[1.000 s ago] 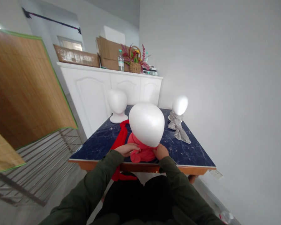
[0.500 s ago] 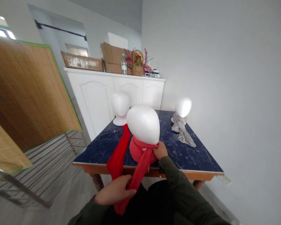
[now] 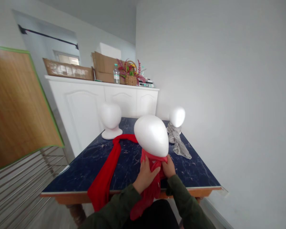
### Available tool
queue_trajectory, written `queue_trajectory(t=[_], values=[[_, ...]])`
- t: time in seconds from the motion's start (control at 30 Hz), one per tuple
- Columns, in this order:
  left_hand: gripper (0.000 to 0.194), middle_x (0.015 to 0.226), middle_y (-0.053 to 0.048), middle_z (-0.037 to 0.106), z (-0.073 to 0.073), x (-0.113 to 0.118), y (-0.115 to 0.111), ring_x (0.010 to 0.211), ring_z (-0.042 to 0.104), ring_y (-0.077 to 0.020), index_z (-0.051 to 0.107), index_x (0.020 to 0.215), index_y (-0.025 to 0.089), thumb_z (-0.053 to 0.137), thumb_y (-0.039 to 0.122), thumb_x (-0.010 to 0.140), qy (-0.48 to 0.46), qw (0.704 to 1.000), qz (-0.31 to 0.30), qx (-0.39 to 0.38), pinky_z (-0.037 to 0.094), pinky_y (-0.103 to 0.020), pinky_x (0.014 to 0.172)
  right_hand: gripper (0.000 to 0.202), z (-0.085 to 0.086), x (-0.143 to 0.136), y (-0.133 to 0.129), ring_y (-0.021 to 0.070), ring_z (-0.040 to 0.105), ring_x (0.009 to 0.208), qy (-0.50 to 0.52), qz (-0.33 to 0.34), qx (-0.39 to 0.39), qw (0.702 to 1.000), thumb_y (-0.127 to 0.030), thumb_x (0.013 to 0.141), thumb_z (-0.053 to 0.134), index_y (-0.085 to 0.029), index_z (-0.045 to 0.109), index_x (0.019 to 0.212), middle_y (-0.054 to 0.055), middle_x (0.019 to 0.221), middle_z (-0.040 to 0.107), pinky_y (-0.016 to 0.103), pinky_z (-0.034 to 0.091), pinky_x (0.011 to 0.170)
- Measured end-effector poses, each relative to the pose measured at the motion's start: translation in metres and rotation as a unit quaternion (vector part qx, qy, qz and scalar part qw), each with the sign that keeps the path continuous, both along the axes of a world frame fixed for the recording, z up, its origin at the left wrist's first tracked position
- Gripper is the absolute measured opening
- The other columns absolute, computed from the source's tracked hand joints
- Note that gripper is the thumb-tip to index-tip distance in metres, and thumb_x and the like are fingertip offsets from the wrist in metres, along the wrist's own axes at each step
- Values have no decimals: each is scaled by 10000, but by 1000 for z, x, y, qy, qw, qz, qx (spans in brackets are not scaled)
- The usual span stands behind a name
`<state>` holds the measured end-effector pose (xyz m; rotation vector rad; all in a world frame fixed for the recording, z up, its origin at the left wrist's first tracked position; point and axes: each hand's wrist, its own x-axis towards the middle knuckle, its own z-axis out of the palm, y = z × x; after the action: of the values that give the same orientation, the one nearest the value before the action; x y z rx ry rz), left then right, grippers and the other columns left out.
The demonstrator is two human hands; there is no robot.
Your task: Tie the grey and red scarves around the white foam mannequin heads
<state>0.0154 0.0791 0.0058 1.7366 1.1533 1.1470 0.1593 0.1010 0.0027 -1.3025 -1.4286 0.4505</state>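
Note:
A white foam mannequin head stands near the table's front edge, tilted in view. Round its neck wraps a pinkish-red scarf, whose loose end hangs down over the front edge. My left hand grips the scarf at the front of the neck, thumb towards the right. At the right side of the neck, my right hand has its fingers closed on the same scarf; its fingertips are partly hidden. A brighter red scarf lies to the left, running from behind the head and over the front edge.
Another bare foam head stands at the back left of the dark blue marbled table. At the back right, a foam head wears a grey scarf. A metal rack with a bamboo mat is on the left.
My left hand has moved from the scarf's hanging end up to the front of the neck. My right hand stays at the neck's right side. The camera view has shifted.

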Motion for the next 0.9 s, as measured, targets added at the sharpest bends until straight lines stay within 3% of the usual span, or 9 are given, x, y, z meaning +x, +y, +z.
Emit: queue_trajectory(t=[0.1,0.27,0.4,0.53,0.63,0.77,0.9], values=[[949,1455,-250,155,0,52,31,1349,85,-381,169,1384,-21,601,438,675,80,997,-21,-5,73,-437,1106,394,-5,54,11,223,581,991,-5,-68,-16,998,-199,713,407,-142,574,1066,100,1049,643,336,433,874],[968,1453,-243,170,-3,138,91,1347,91,-387,172,1390,-10,631,374,629,97,991,-82,34,53,-442,1113,441,-9,134,45,257,559,1024,-27,-155,-8,988,-172,662,419,-108,552,1078,146,1069,617,382,407,913],[965,1453,-235,178,-11,178,134,1356,85,-360,182,1392,12,649,314,604,80,988,-108,71,74,-425,1120,427,-8,171,75,264,570,996,-49,-180,2,982,-168,651,421,-106,564,1048,149,1028,622,372,428,883],[933,1452,-213,199,-19,188,164,1356,118,-339,191,1398,47,644,289,620,69,985,-121,102,107,-431,1120,443,-11,184,95,279,576,975,-51,-195,1,979,-179,666,402,-96,548,1075,162,1027,619,383,444,842],[944,1435,-193,257,-18,187,170,1337,199,-325,206,1397,85,672,300,604,45,983,-129,122,158,-463,1106,422,-16,188,99,280,576,965,-42,-199,-13,979,-192,665,414,-121,559,1055,148,1010,628,379,440,837],[912,1422,-197,288,-17,182,153,1327,233,-319,268,1366,68,682,350,603,38,990,-83,111,171,-470,1102,430,-21,193,94,275,579,953,-20,-186,-47,981,-238,656,454,-143,560,1062,126,1011,637,379,436,837],[674,1393,-168,365,-17,156,113,1313,286,-287,367,1318,94,567,329,719,57,997,-9,54,240,-452,1084,609,-26,199,88,283,568,992,9,-166,-69,984,-386,621,565,-146,500,1177,105,1085,619,391,434,860]])
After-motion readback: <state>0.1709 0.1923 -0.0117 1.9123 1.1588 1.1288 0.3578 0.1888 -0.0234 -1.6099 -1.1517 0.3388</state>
